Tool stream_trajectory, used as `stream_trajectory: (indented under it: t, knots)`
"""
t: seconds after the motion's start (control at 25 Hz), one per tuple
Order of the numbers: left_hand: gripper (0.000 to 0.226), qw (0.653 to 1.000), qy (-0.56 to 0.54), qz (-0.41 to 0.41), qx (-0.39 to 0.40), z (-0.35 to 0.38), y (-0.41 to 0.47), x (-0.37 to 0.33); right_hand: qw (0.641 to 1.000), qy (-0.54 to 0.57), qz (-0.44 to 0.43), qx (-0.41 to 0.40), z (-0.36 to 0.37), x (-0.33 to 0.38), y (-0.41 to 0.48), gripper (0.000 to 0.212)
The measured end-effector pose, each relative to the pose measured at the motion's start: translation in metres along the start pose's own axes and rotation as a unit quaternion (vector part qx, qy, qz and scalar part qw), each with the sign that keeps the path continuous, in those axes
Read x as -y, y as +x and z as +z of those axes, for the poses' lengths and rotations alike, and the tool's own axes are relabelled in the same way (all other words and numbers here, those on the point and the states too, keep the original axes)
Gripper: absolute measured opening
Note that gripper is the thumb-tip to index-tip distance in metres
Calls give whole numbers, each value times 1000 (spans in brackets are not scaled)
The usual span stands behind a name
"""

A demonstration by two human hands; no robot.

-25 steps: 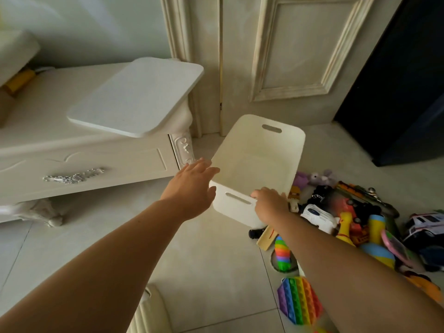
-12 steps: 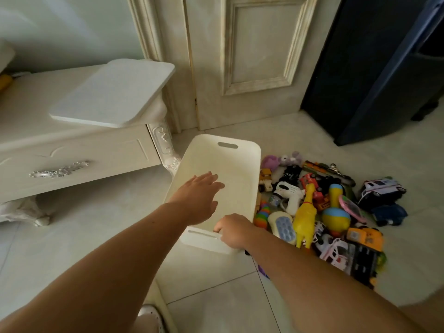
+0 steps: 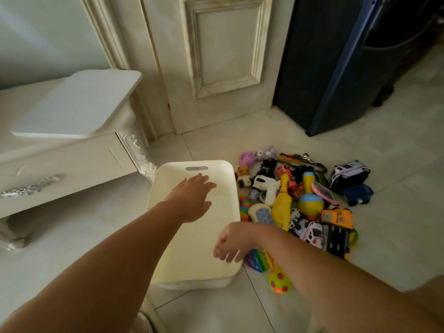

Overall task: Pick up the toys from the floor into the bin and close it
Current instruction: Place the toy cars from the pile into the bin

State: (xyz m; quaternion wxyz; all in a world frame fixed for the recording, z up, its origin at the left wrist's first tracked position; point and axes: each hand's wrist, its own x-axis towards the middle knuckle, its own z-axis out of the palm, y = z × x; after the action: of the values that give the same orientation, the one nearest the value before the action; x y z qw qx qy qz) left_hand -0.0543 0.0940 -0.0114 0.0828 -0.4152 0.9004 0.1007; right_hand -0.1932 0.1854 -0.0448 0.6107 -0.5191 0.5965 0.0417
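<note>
An open cream plastic bin (image 3: 217, 169) stands on the tiled floor, nothing visible inside it. My left hand (image 3: 192, 200) hovers over its opening, fingers spread, holding nothing. Over the bin's near right corner is my right hand (image 3: 230, 243), blurred, fingers loosely apart and off the rim. To the right of the bin lies a heap of toys: a yellow rubber chicken (image 3: 282, 203), a white toy gun (image 3: 266, 186), a white van (image 3: 349, 171), an orange truck (image 3: 337, 216), a rainbow pop toy (image 3: 258, 259) and a green spotted ball (image 3: 278, 281). The bin's white lid (image 3: 77, 104) rests on the cabinet.
A white carved cabinet (image 3: 60, 162) stands to the left, close to the bin's far left corner. A cream panelled door (image 3: 225, 49) is behind. A dark blue appliance (image 3: 341, 63) fills the back right. Bare floor tiles (image 3: 396, 224) stretch to the right of the toys.
The bin has come down from a tilted, lifted pose to standing flat on the floor. My right hand has let go of its near rim. The view has tipped down.
</note>
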Motion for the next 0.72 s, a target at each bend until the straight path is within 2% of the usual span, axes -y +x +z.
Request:
stream_trajectory:
  t: [0.12,0.2,0.28,0.4,0.48,0.56,0.64,0.72]
  knots:
    - [56,1000,-14,11,-4,0,21,-20,977,68,-2,-204,-68,-20,-31,29]
    - [56,999,-34,23,-11,-4,45,-43,951,102,30,-292,-113,-47,-45,30]
    - [57,996,-72,44,-14,-4,74,-70,937,85,84,-329,-151,-80,-54,33]
    - [59,992,-95,88,-8,11,127,-110,915,72,113,-380,-196,-136,-56,33]
    - [59,989,-101,107,7,25,162,-135,904,64,138,-400,-221,-180,-49,28]
    - [58,985,-120,120,24,41,200,-161,875,75,174,-445,-245,-226,-37,22]
    - [56,982,-136,127,37,57,234,-183,841,135,209,-480,-263,-262,-19,31]
    - [57,979,-145,133,49,73,266,-203,797,204,241,-514,-275,-290,2,57]
